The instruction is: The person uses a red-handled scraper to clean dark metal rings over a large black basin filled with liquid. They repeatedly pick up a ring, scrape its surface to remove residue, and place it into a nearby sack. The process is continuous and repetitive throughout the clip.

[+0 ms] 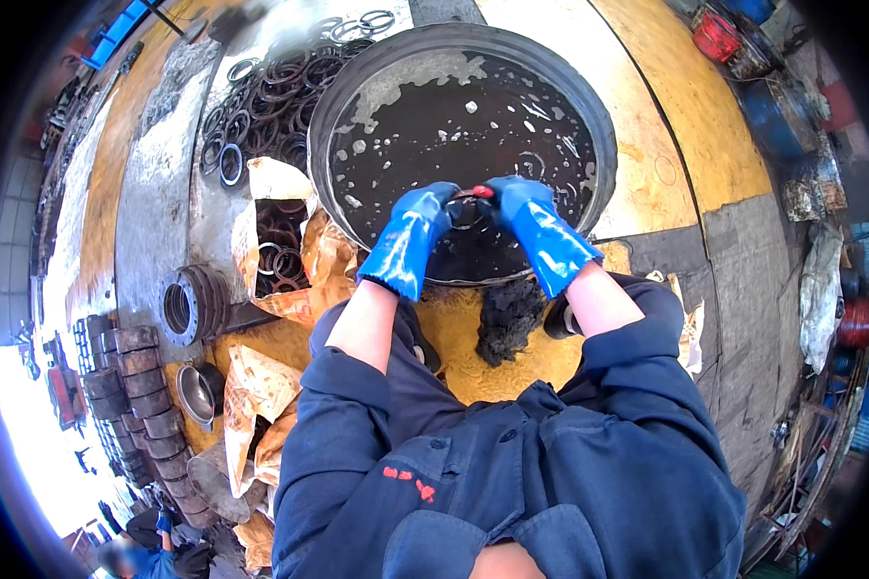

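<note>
A wide, round black tub (603,125) holds dark liquid with patches of pale foam. Over its near side, my left hand (420,217) and my right hand (526,207) meet in long blue rubber gloves. Between them is a small dark ring (467,212), wet-looking, with the fingers of both gloves closed on its sides. A small red piece (482,191) shows at the right fingertips; its kind is too small to tell. The gloves hide much of the ring. Part of another ring's outline (531,162) shows at the liquid's surface.
Left of the tub lies a heap of dark rings (270,96). An open torn sack (328,256) holds more. Stacked flanged rings (188,307), a metal bowl (201,394) and cylinder stacks (140,386) stand further left. A black clump (507,323) lies between my feet. Another person (140,550) is at lower left.
</note>
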Motion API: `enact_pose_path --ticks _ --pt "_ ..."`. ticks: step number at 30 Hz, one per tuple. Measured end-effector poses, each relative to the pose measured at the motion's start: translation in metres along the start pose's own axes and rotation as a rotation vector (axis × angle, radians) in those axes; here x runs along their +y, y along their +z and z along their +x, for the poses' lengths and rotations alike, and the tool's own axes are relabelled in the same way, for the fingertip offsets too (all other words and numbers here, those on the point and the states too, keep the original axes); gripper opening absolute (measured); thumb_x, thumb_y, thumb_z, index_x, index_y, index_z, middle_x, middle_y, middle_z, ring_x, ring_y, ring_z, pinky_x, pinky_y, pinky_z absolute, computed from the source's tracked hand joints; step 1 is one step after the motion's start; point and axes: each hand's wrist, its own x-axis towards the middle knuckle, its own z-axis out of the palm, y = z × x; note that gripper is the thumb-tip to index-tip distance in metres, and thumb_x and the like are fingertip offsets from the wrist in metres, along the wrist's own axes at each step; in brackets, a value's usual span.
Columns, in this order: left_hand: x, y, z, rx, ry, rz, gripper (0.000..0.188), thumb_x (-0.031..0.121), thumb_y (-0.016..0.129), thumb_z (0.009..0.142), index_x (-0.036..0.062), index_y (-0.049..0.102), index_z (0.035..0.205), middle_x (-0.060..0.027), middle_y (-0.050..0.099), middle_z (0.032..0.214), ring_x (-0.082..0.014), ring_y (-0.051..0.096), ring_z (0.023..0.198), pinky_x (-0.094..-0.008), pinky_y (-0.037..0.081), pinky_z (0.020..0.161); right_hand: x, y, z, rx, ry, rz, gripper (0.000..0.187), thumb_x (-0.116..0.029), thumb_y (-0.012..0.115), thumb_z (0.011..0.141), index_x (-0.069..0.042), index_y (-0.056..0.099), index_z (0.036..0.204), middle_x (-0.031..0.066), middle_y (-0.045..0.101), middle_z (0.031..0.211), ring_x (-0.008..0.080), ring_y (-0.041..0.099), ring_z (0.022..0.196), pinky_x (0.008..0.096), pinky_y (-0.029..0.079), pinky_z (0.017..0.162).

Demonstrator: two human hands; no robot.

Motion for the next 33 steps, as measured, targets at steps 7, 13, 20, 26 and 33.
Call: enact_pose_path --ticks 7,13,20,26,33 --pt "-0.008 -0.024 -0.025 0.093 -0.335 -1.050 0.024 0.015 0.064 0.100 0.0016 0.075 0.117 -0.0066 0.078 0.105 -0.0144 0.070 0.093 -0.0291 0.054 0.084 0.013 0.006 -0.017 0.346 -0.065 0.872 0.027 -0.019 0.074 0.099 -0.009 0.076 0.124 0.0073 0.080 0.113 0.0242 0.076 0.100 0.0371 0.061 0.090" --pt "-0.031 -0.012 -0.024 0.139 -0.130 -0.984 0.028 0.019 0.066 0.099 -0.0030 0.075 0.114 -0.0094 0.077 0.096 -0.0131 0.064 0.085 -0.0308 0.050 0.081 -0.049 -0.047 -0.036 0.518 -0.660 0.424 0.033 -0.005 0.075 0.090 -0.012 0.076 0.122 0.0132 0.076 0.120 0.0334 0.074 0.110 0.0411 0.061 0.093" --pt "0.002 -0.026 -0.023 0.176 -0.249 -0.880 0.025 0.017 0.067 0.098 -0.0014 0.076 0.112 -0.0073 0.076 0.092 -0.0134 0.065 0.083 -0.0302 0.050 0.078 -0.005 0.003 -0.014 0.342 -0.138 0.728 0.025 -0.019 0.075 0.094 -0.019 0.079 0.119 0.0112 0.078 0.116 0.0297 0.076 0.102 0.0385 0.061 0.090" --pt "-0.007 -0.025 -0.028 0.143 -0.308 -0.829 0.027 0.019 0.069 0.095 -0.0013 0.077 0.112 -0.0075 0.075 0.090 -0.0144 0.063 0.082 -0.0311 0.051 0.078 -0.050 -0.039 -0.025 0.540 -0.461 0.629 0.026 -0.017 0.077 0.092 -0.018 0.080 0.118 0.0077 0.078 0.119 0.0289 0.075 0.107 0.0372 0.060 0.093" --pt "-0.003 -0.021 -0.025 0.240 -0.260 -0.803 0.025 0.018 0.068 0.098 0.0003 0.076 0.114 -0.0047 0.075 0.092 -0.0112 0.063 0.081 -0.0290 0.050 0.075 -0.023 -0.012 -0.015 0.332 -0.061 0.713 0.025 -0.020 0.077 0.093 -0.017 0.080 0.118 0.0099 0.079 0.111 0.0277 0.076 0.101 0.0375 0.061 0.092"
